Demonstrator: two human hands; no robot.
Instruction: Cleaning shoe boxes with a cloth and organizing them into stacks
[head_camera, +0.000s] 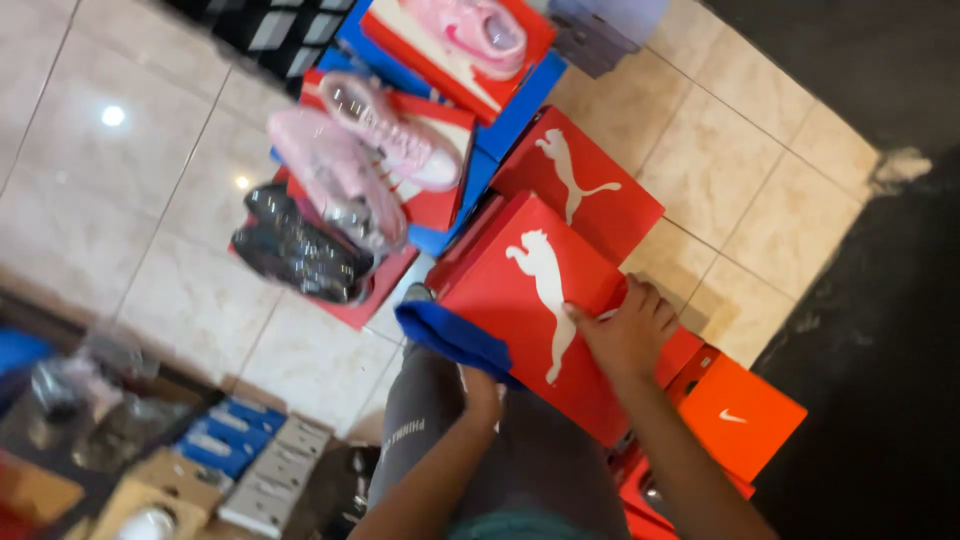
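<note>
A red shoe box lid (520, 290) with a white animal figure rests tilted over my lap. My right hand (628, 330) lies flat on its near right part, fingers spread over the edge. My left hand (482, 392) reaches under the lid's lower edge, close to a blue box (452, 338); its fingers are hidden. Another red box (590, 170) of the same kind lies just beyond on the floor.
Pink shoes (375, 135) wrapped in clear plastic and a dark pair (300, 250) lie on open red and blue boxes to the left. An orange box (735, 415) sits at my right. More boxes and bagged items fill the lower left. The floor is beige tile.
</note>
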